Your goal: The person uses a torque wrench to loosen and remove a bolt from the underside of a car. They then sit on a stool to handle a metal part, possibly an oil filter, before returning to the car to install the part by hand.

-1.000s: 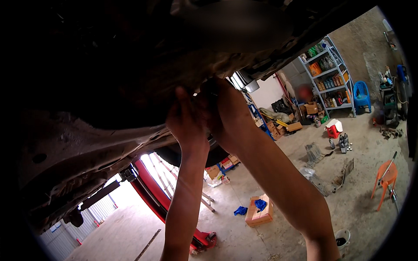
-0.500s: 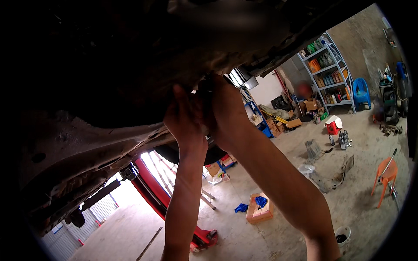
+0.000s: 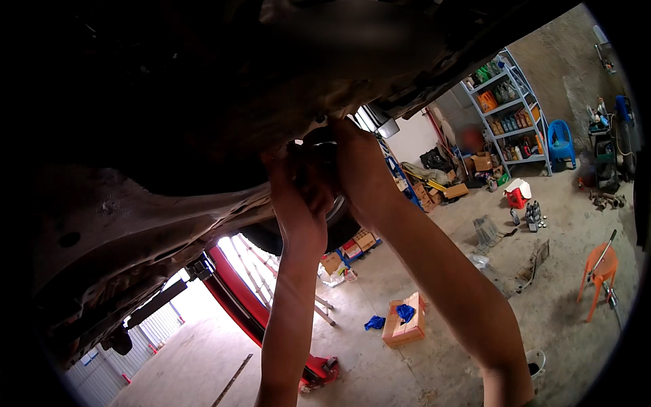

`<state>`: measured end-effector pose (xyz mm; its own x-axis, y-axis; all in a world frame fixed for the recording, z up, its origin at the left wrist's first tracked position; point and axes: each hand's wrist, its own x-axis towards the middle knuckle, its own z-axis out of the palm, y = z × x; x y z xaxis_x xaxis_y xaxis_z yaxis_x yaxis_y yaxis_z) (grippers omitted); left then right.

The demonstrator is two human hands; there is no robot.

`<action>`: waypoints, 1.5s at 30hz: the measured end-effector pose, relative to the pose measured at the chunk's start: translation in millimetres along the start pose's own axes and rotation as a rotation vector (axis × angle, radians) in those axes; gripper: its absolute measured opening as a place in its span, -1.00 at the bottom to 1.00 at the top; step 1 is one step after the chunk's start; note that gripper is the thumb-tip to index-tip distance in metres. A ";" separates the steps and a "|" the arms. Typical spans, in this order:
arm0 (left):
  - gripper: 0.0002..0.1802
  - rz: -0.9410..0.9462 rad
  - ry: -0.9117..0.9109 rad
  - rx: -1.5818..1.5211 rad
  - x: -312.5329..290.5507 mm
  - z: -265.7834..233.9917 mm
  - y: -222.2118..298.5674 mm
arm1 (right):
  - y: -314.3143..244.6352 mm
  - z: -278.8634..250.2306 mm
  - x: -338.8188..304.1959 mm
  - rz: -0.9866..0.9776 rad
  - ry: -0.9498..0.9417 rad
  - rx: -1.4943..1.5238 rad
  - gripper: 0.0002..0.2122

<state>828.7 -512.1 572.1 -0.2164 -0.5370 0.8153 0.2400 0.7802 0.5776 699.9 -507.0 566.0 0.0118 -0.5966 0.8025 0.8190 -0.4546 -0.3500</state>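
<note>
Both my arms reach up to the dark underside of a raised car (image 3: 224,122). Between my hands there is a dark, curved part (image 3: 320,138), whose kind the shadow hides. My left hand (image 3: 298,203) is curled against its left and lower side, fingers bent inward. From the right, my right hand (image 3: 363,163) closes around the same spot, its fingertips mostly hidden behind the part and in shadow. A tyre (image 3: 264,237) shows behind my left wrist.
A red lift post (image 3: 234,288) stands at the lower left. On the floor are a wooden box (image 3: 407,332) with blue cloth, an orange stool (image 3: 600,261) with a metal tool on it, and a white bucket (image 3: 536,363). Shelves (image 3: 512,112) of bottles line the far right.
Both hands have shifted slightly to the right. My left hand's raised fingers have curled inward, and more of the dark curved part now shows between the hands.
</note>
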 end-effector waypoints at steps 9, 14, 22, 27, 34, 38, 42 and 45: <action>-0.11 -0.206 -0.014 -0.093 -7.3 14.2 -9.9 | 15.9 -35.3 -49.5 -0.693 -0.084 -1.220 -0.76; -0.15 -0.214 -0.079 0.027 -6.0 21.7 -11.8 | 17.6 -37.6 -56.0 -0.723 -0.013 -1.302 -0.74; -0.54 0.016 0.109 0.266 -6.4 50.3 -27.9 | 25.5 -40.6 -56.1 -0.795 0.218 -1.269 -0.71; -0.55 -0.099 -0.043 0.104 -13.4 53.9 -31.6 | 24.4 -51.7 -56.6 -0.889 0.258 -1.358 -0.71; -0.55 -0.162 0.188 0.033 2.8 69.0 -34.4 | 15.5 -60.7 -45.6 -0.903 0.250 -1.164 -0.81; -0.60 -0.171 0.315 0.103 9.5 52.5 -16.3 | -21.3 -50.5 -18.3 -0.698 0.333 -0.612 -0.85; -0.60 0.084 0.338 0.119 7.6 35.3 3.3 | -32.6 -46.6 5.7 -0.699 0.305 -0.603 -0.80; -0.59 0.185 0.306 0.207 8.4 28.9 11.3 | -32.4 -39.9 12.1 -0.754 0.356 -0.619 -0.81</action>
<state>802.2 -498.5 584.3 0.1113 -0.4277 0.8970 0.0462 0.9039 0.4253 650.6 -525.9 567.8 -0.6338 -0.1310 0.7623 0.1039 -0.9910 -0.0839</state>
